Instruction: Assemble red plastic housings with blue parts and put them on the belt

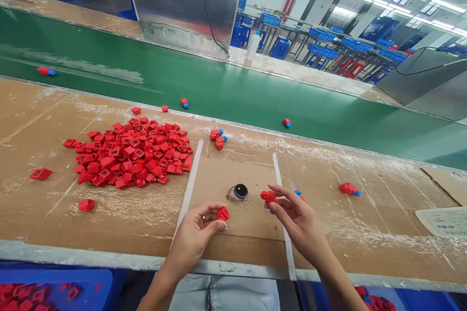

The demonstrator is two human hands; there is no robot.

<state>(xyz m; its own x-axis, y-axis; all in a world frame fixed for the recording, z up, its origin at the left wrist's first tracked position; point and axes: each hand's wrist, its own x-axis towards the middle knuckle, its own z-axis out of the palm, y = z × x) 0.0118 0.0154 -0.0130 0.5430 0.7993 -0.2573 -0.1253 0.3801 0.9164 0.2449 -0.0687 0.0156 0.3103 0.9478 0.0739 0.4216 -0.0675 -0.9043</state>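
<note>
Between the thumb and fingers of my left hand (197, 233) is a small red plastic part (223, 213). My right hand (297, 218) pinches another red plastic part (269, 197), with a bit of blue showing at its underside. On the cardboard between my hands stands a small round pot (240, 191) with a dark top and specks around its base. Just behind my right fingers lies a red and blue piece (301, 195), partly hidden. A large heap of red parts (134, 153) spreads to the left of my left hand.
A green conveyor belt (248, 92) runs behind the bench, with several red and blue pieces on it. Two red and blue pieces (219, 141) lie beyond the pot, another piece (349, 188) at right. Blue bins (105, 279) holding red parts stand below the front edge.
</note>
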